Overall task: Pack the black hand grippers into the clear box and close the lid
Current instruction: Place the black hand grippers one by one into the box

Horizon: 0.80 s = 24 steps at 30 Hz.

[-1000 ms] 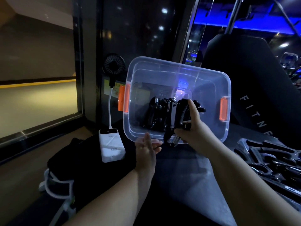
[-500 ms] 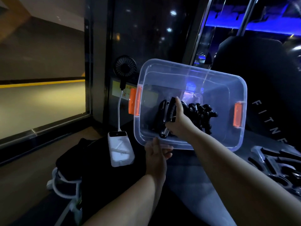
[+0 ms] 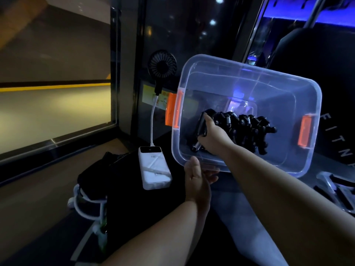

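Right grip [image 3: 213, 137] reaches in over the near rim of the clear box [image 3: 249, 67], fingers curled round one black hand gripper [image 3: 201, 125], with its spring coil showing below the palm. Left grip [image 3: 197, 179] holds the near rim of the box, thumb on top and fingers underneath. Surroundings: a white power bank [image 3: 154, 167] lies just left of the box on a black bag [image 3: 119, 179]; a white cable [image 3: 153, 120] rises from it to a small black fan [image 3: 162, 64] against the dark far panel. At the right edge is a pale tray [image 3: 338, 191] with dark pieces, too dim to identify. The right forearm crosses the near rim and covers part of the box floor. The box is tilted, its opening facing the camera, with no lid on it; orange latches sit on the left [image 3: 172, 112] and right [image 3: 304, 132] ends. Inside, a row of hand grippers [image 3: 247, 127] lies packed side by side, black with metal springs, filling the middle of the floor toward the right. The held gripper is at the left end of that row, touching it or just beside it; I cannot tell which. Versus one second ago: the held gripper was then at the near rim and is now well inside the box. The left grip is unchanged on the rim.
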{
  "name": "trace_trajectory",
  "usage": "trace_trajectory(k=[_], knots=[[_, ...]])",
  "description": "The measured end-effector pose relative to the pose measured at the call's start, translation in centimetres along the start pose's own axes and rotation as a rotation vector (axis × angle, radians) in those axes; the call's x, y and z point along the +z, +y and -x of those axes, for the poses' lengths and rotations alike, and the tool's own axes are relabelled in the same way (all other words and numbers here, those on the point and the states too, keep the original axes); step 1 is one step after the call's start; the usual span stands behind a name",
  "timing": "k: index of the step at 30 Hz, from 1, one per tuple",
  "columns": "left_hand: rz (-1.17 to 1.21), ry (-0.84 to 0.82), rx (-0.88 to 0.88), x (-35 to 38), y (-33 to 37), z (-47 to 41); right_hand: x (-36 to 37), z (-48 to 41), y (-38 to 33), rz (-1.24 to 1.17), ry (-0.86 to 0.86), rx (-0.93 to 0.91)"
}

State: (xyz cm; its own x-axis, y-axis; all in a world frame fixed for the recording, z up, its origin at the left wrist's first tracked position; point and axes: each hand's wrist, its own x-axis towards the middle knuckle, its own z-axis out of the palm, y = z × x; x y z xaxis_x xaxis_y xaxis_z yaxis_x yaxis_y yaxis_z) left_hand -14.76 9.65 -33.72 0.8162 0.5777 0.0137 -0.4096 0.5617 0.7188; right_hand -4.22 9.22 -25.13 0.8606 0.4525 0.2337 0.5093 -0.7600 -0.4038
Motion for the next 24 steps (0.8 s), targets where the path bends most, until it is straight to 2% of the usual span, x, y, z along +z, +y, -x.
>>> trace_trajectory(k=[5,12,18,22,24], knots=[[0.009,-0.005,0.017,0.0,0.1,0.2,0.1,-1.3,-0.1,0.187,0.003,-0.005],[0.012,0.01,0.017,0.1,0.3,0.4,0.7,-2.6,-0.4,0.466,0.1,-0.101],[0.008,0.015,0.03,0.0,0.1,0.2,1.4,-3.3,0.6,0.456,0.176,-0.14],[-0.011,0.031,0.031,-0.1,0.0,0.1,1.1,-3.5,1.2,0.635,0.34,-0.231],[-0.022,0.035,0.022,-0.1,-0.1,0.0,0.8,-3.6,1.8,0.677,0.337,-0.262]])
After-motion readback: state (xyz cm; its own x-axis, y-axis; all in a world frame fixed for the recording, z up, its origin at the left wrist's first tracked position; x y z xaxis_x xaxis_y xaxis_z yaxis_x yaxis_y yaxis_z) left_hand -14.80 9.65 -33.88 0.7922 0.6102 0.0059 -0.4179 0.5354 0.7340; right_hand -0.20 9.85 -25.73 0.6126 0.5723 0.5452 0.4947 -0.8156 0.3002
